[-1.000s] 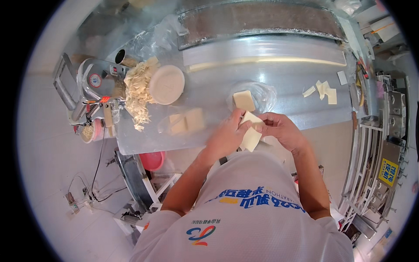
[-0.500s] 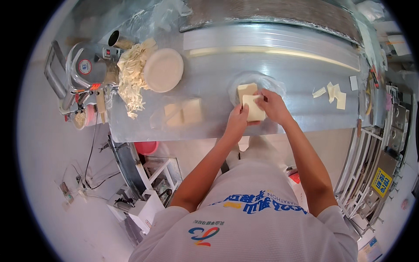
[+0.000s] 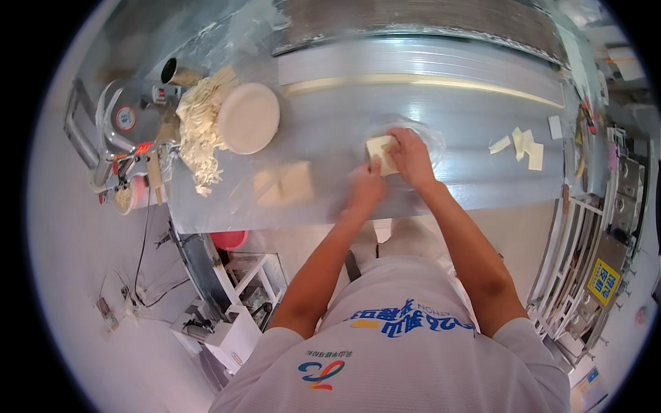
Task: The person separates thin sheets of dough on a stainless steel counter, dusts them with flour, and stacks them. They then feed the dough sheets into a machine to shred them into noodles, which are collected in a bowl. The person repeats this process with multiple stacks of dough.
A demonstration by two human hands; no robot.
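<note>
A pale yellow, squarish stack of dough wrappers (image 3: 378, 147) is over the middle of the metal table. My right hand (image 3: 411, 157) grips its right side, the fingers curled over the far edge and the thumb on top. My left hand (image 3: 367, 186) is at the stack's near left corner, smeared by motion; whether it grips the stack cannot be made out. Behind and right of the stack, partly covered by my right hand, a crumpled clear plastic bag (image 3: 434, 138) lies on the table. Left of my hands are more pale wrapper stacks (image 3: 295, 181) under clear plastic.
A heap of pale dough strips (image 3: 200, 124) and a round whitish dish (image 3: 249, 118) lie at the left, beside a metal machine (image 3: 131, 113). Loose dough pieces (image 3: 527, 146) lie at the right. A long pale strip (image 3: 413, 79) runs along the back of the table (image 3: 475, 175).
In the earlier frame two wrapper blocks showed at my hands; now one stack shows. My left hand has moved down and blurred. My right hand has shifted slightly left, onto the stack's far right side.
</note>
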